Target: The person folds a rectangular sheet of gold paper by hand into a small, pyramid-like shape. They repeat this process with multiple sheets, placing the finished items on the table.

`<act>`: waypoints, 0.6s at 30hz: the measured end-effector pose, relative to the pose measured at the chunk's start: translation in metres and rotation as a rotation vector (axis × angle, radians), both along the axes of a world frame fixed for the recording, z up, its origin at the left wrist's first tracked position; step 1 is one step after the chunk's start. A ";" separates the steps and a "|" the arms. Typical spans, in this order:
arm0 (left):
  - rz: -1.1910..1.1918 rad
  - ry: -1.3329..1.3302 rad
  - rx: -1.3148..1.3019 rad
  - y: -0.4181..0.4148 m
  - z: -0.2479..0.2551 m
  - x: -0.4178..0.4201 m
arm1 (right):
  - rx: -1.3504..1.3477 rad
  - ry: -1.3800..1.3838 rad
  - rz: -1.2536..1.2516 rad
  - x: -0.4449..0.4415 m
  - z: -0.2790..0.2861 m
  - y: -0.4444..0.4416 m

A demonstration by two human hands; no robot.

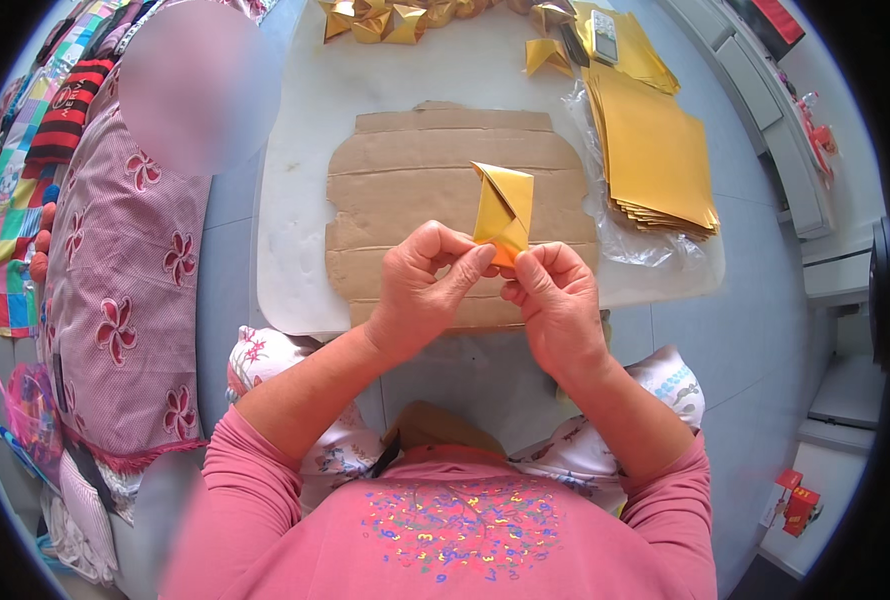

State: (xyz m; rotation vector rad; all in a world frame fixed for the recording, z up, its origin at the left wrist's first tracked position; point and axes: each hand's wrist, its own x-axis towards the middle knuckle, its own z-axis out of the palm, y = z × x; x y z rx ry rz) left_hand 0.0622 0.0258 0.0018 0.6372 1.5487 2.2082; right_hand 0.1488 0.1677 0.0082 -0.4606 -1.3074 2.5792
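A partly folded piece of gold paper (506,206) stands upright between my two hands, over a flat sheet of brown cardboard (415,187). My left hand (433,281) pinches its lower left corner between thumb and fingers. At the lower right corner, my right hand (557,296) grips it the same way, fingers curled behind. Diagonal flaps cross the front of the paper, and its bottom edge looks orange. Part of that edge is hidden behind my thumbs.
The cardboard lies on a white table (295,225). To the right, a stack of gold paper sheets (655,150) rests on clear plastic wrap (625,240). Beyond it lies a white remote control (604,37). Several folded gold paper pieces (385,22) sit along the far edge. A patterned pink cloth (129,300) covers furniture at left.
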 end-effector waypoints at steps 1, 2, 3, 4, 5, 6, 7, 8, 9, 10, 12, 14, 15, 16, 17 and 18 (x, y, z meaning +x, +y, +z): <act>0.008 0.022 -0.001 0.000 -0.001 -0.001 | 0.020 0.013 0.003 0.001 0.000 -0.001; 0.016 0.045 -0.002 0.000 -0.002 -0.001 | 0.006 0.011 -0.003 0.002 0.000 -0.002; 0.023 0.067 -0.003 -0.001 -0.003 -0.002 | -0.008 0.009 -0.011 0.003 0.001 -0.003; 0.028 0.102 -0.031 -0.002 -0.006 -0.003 | -0.021 0.006 -0.018 0.004 0.001 -0.003; 0.033 0.138 -0.059 -0.003 -0.009 -0.004 | -0.029 0.011 -0.017 0.004 0.002 -0.003; 0.038 0.173 -0.088 -0.003 -0.011 -0.004 | -0.038 0.014 -0.017 0.004 0.001 -0.003; 0.037 0.157 -0.070 -0.002 -0.011 -0.003 | -0.047 0.018 -0.017 0.005 0.001 -0.003; 0.037 0.140 -0.052 -0.001 -0.008 -0.001 | -0.049 0.023 -0.018 0.005 0.001 -0.002; 0.036 0.126 -0.035 0.000 -0.007 0.000 | -0.052 0.030 -0.019 0.005 0.001 -0.002; 0.037 0.127 -0.039 0.000 -0.007 0.000 | -0.055 0.036 -0.021 0.005 0.002 -0.002; 0.037 0.130 -0.045 0.000 -0.008 0.001 | -0.062 0.018 -0.014 0.006 -0.002 -0.001; 0.021 0.116 -0.064 0.000 -0.009 0.000 | -0.066 -0.004 -0.016 0.007 -0.003 0.000; 0.015 0.109 -0.074 -0.001 -0.009 0.001 | -0.069 -0.017 -0.018 0.007 -0.003 0.000; 0.006 0.094 -0.070 0.000 -0.008 0.001 | -0.071 -0.030 -0.020 0.006 -0.003 -0.001; -0.001 0.079 -0.065 0.000 -0.006 0.002 | -0.082 -0.040 -0.027 0.005 -0.001 -0.001; -0.007 0.063 -0.060 0.000 -0.005 0.003 | -0.094 -0.051 -0.031 0.004 0.003 -0.002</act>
